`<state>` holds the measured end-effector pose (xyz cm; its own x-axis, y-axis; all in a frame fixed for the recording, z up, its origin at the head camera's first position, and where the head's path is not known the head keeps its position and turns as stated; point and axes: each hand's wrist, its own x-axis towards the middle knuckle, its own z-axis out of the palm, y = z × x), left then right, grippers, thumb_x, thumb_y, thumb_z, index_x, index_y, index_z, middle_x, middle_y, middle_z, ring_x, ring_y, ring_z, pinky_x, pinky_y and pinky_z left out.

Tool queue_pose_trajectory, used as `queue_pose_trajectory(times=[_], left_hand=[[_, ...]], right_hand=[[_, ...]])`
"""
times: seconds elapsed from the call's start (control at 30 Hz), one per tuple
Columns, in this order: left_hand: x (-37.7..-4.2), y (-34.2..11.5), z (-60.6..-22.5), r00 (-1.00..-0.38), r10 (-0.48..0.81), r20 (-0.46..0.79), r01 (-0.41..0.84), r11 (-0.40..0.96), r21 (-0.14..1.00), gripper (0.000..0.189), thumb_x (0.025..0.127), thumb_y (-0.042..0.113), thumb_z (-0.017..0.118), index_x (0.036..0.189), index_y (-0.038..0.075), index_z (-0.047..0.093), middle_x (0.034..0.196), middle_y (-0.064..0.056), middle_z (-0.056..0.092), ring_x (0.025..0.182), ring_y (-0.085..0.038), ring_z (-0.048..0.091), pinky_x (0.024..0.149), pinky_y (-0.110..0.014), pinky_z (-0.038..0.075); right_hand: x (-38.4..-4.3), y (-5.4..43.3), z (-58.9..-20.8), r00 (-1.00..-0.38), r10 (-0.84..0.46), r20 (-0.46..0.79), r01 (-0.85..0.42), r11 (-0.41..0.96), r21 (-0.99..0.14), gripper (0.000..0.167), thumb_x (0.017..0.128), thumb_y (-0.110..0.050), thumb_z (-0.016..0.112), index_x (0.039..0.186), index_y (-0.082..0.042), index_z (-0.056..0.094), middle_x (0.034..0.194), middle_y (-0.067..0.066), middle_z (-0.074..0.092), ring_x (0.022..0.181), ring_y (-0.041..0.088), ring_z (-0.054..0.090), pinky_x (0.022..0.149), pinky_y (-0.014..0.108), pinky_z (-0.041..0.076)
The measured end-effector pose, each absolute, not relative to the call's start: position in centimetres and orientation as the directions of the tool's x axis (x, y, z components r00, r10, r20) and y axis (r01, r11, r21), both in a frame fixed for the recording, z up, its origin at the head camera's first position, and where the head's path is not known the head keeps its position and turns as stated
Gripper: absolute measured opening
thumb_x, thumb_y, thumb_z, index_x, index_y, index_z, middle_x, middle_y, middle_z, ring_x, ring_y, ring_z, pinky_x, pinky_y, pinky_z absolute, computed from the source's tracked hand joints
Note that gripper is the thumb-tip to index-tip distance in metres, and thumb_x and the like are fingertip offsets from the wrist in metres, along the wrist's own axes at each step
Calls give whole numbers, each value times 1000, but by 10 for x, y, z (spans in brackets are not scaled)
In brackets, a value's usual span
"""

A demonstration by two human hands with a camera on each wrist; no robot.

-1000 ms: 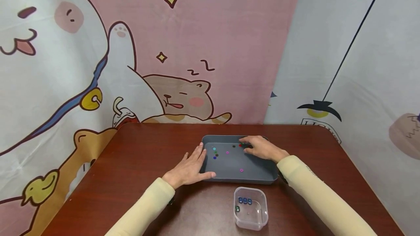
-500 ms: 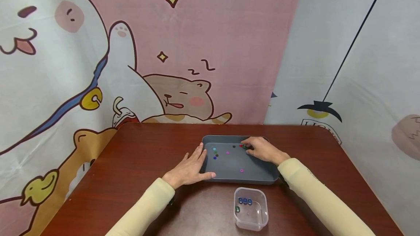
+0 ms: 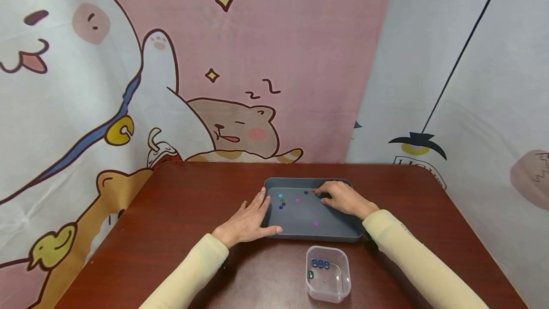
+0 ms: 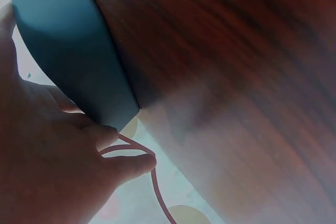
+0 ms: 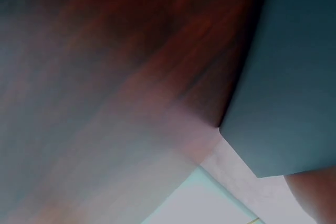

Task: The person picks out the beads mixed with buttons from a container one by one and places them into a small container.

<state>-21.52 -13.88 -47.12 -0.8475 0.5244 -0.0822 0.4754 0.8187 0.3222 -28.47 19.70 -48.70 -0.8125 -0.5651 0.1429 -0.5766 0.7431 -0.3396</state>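
My left hand rests on the left rim of the grey tray, its fingers straight and the thumb over the near corner. In the left wrist view that hand lies against the tray's dark side wall. My right hand reaches into the tray's far right part. Its index fingertip is right at a red bead, and a dark green bead shows between index finger and thumb; I cannot tell whether they pinch it. The right wrist view shows mainly the tray's outer wall.
Several small beads lie in the tray, among them a light blue bead, a dark blue bead and a pink ring bead. A clear plastic box with blue and green beads stands before the tray on the brown table.
My right hand has shifted slightly within the tray, its index fingertip now lower, by the red and green beads. The left hand has kept its place on the rim.
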Motion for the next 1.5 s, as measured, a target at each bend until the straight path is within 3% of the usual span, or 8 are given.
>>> queue_pose_trajectory(times=[0.73, 1.3, 1.5], left_hand=[[-214, -138, -469, -844, 529, -85, 476, 813, 335, 110, 92, 80, 50, 163, 1, 23, 172, -16, 2, 159, -29, 11, 122, -62, 18], [-215, -138, -471, -838, 540, -74, 488, 804, 341, 106, 94, 77, 50, 164, 2, 23, 172, -18, 3, 159, -31, 9, 122, -62, 18], [-216, -139, -472, -835, 549, -48, 502, 794, 342, 103, 95, 76, 50, 164, 5, 24, 172, -20, 1, 158, -36, 7, 121, -64, 19]], right_hand=[[-285, 198, -488, -805, -562, 191, -591, 731, -340, 17, 92, -10, 79, 110, -9, 79, 106, 3, 72, 98, 22, 69, 85, 43, 58], [-272, 205, -465, -817, -532, 223, -576, 730, -368, 17, 96, -14, 76, 111, -8, 79, 106, 0, 72, 102, 22, 68, 89, 46, 57], [-264, 214, -459, -825, -502, 260, -565, 723, -398, 17, 96, -14, 76, 112, -8, 78, 106, -2, 72, 101, 22, 69, 85, 44, 58]])
